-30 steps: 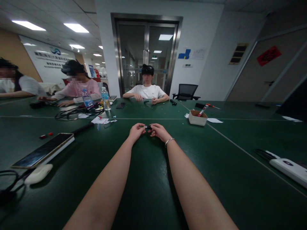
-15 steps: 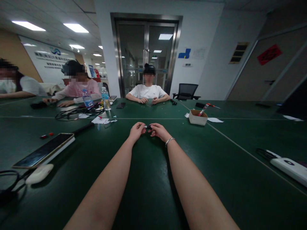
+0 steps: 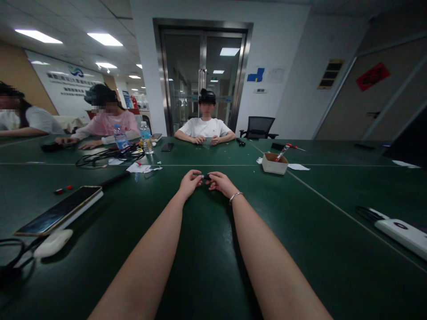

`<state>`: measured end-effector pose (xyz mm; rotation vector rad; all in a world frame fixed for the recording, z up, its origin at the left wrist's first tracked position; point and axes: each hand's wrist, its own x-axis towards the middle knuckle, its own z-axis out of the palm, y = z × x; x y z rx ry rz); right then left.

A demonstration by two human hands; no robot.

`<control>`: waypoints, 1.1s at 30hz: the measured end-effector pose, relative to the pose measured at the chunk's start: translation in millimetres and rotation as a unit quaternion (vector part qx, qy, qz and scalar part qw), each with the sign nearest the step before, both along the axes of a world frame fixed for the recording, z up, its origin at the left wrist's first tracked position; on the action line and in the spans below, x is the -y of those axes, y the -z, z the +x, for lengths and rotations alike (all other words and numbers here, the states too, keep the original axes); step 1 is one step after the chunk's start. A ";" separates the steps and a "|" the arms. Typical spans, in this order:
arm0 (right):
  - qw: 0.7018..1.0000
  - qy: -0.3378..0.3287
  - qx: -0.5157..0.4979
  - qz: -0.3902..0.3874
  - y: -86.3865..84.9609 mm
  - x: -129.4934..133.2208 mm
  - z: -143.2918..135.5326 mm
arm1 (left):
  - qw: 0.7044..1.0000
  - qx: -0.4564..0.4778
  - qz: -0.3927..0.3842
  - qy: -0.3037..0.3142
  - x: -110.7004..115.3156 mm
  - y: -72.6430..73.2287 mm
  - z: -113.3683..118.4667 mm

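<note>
Over the middle of the dark green table (image 3: 213, 240), a small dark object with a silvery left end (image 3: 206, 177) spans the gap between my hands. My left hand (image 3: 191, 183) pinches its silvery end between thumb and fingers. At its dark right end, my right hand (image 3: 220, 183) has thumb and fingers closed on it. A silver bracelet (image 3: 235, 197) circles my right wrist. The object is too small to name for certain.
Left lie a phone (image 3: 62, 210), a white mouse-like item (image 3: 53, 243), cables (image 3: 111, 155) and bottles (image 3: 146, 138). A small box (image 3: 275, 163) stands right of centre, a white power strip (image 3: 402, 232) far right. Several people sit around the table.
</note>
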<state>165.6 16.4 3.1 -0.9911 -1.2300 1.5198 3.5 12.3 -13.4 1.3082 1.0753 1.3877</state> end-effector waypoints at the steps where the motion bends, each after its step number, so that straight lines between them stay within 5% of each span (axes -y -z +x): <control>1: 1.000 0.000 0.000 0.000 0.3 -0.5 0.0 | 1.000 -0.009 0.002 0.004 0.2 0.3 -0.5; 10: 1.000 -0.007 -0.002 0.005 1.5 -1.1 0.3 | 0.999 -0.033 -0.004 0.011 -2.2 2.1 -0.6; 17: 0.999 0.036 -0.035 0.018 3.8 -2.0 2.9 | 0.997 0.030 -0.037 -0.057 -9.6 5.1 -2.8; 33: 0.999 -0.022 0.005 0.035 6.1 -2.2 2.8 | 0.998 -0.055 -0.032 -0.016 -7.9 3.5 -0.8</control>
